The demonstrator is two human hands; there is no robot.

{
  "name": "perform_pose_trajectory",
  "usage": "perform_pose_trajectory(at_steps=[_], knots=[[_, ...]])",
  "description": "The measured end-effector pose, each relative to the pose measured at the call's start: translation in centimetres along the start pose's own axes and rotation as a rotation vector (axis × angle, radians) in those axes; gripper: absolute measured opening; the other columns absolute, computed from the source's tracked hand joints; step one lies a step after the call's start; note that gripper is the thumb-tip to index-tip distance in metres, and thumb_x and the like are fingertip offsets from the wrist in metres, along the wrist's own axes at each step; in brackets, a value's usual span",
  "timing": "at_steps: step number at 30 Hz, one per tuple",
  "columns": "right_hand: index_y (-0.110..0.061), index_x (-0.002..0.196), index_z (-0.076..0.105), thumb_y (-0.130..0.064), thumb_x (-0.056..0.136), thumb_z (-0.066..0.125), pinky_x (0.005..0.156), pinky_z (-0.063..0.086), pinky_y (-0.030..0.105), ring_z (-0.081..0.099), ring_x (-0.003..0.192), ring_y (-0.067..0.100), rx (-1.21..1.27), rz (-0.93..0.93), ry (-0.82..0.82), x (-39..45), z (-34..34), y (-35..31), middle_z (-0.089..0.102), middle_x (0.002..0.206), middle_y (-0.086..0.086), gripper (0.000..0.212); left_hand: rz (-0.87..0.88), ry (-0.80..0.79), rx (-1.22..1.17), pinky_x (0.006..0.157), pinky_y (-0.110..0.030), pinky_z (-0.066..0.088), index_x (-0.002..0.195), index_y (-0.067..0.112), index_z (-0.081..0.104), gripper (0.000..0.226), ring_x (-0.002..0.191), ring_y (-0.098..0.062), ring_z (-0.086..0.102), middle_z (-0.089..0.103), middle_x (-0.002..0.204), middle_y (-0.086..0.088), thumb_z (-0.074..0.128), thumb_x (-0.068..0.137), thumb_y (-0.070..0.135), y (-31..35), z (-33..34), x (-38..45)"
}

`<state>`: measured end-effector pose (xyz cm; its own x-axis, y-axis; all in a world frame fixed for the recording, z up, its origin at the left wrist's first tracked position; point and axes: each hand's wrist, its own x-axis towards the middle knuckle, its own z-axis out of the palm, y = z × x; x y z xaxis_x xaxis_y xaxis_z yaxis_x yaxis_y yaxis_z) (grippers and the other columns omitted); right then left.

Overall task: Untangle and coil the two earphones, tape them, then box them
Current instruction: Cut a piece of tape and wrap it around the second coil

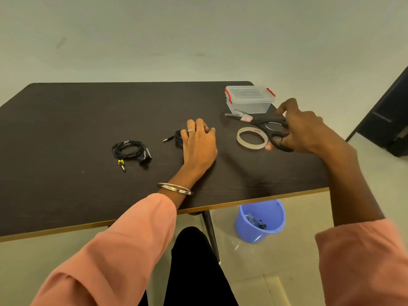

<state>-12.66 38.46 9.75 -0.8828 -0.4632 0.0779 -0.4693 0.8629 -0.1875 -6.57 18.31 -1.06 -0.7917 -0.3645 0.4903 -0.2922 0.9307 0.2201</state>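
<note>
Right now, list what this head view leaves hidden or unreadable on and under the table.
- Second earphone: mostly under the left hand; whether it is taped cannot be told.
- Scissors: handles partly covered by the right hand.
- Tape roll: printing too small to read.
- Clear box: contents unclear through its walls.
- Blue bucket: top cut off by the table edge, contents too small.

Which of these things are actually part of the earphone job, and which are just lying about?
For the job: coiled earphone, second earphone under the left hand, tape roll, scissors in the right hand, lidded clear box.

Lying about: blue bucket on the floor.
</note>
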Motion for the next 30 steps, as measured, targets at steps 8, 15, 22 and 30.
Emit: perform_pose_trajectory(at_steps=[8, 15, 22, 30], knots=[[-0.015, 0.123, 0.028, -0.038, 0.064, 0.086, 0.087, 0.036, 0.043, 0.044, 0.103, 0.035, -0.363, -0.154, -0.031, -0.8, -0.7, -1.6, 0.057, 0.103, 0.02, 0.086, 0.023, 0.014, 0.013, 0.083, -0.04, 0.032, 0.121, 0.016, 0.063, 0.032, 0.113, -0.03, 0.041, 0.049, 0.114, -0.008, 0.058, 0.09, 0.021, 0.0, 0.1, -0.1], [-0.002, 0.11, 0.046, -0.034, 0.071, 0.081, 0.09, 0.036, 0.042, 0.051, 0.101, 0.033, -0.567, -0.207, -0.021, -0.7, -1.1, -4.2, 0.059, 0.104, 0.02, 0.062, 0.034, 0.047, 0.008, 0.079, -0.039, 0.032, 0.115, 0.014, 0.066, 0.029, 0.109, -0.029, 0.044, 0.051, 0.111, -0.008, 0.062, 0.086, 0.017, 0.1, -0.1, -0.2], [-0.002, 0.113, 0.05, -0.027, 0.077, 0.077, 0.088, 0.042, 0.04, 0.059, 0.1, 0.035, -0.649, -0.216, 0.029, -0.2, -1.1, -5.3, 0.062, 0.107, 0.018, 0.052, 0.059, 0.057, 0.018, 0.078, -0.039, 0.033, 0.118, 0.012, 0.065, 0.033, 0.11, -0.031, 0.045, 0.053, 0.111, -0.01, 0.064, 0.086, 0.017, 0.1, -0.3, -0.3], [-0.001, 0.117, 0.048, -0.012, 0.08, 0.072, 0.064, 0.04, 0.034, 0.062, 0.091, 0.038, -0.679, -0.209, 0.121, 0.3, -0.3, -4.8, 0.06, 0.105, 0.02, 0.046, 0.075, 0.048, 0.006, 0.08, -0.039, 0.032, 0.124, 0.014, 0.063, 0.035, 0.111, -0.03, 0.043, 0.051, 0.114, -0.01, 0.06, 0.089, 0.018, 0.0, -0.2, -0.3]])
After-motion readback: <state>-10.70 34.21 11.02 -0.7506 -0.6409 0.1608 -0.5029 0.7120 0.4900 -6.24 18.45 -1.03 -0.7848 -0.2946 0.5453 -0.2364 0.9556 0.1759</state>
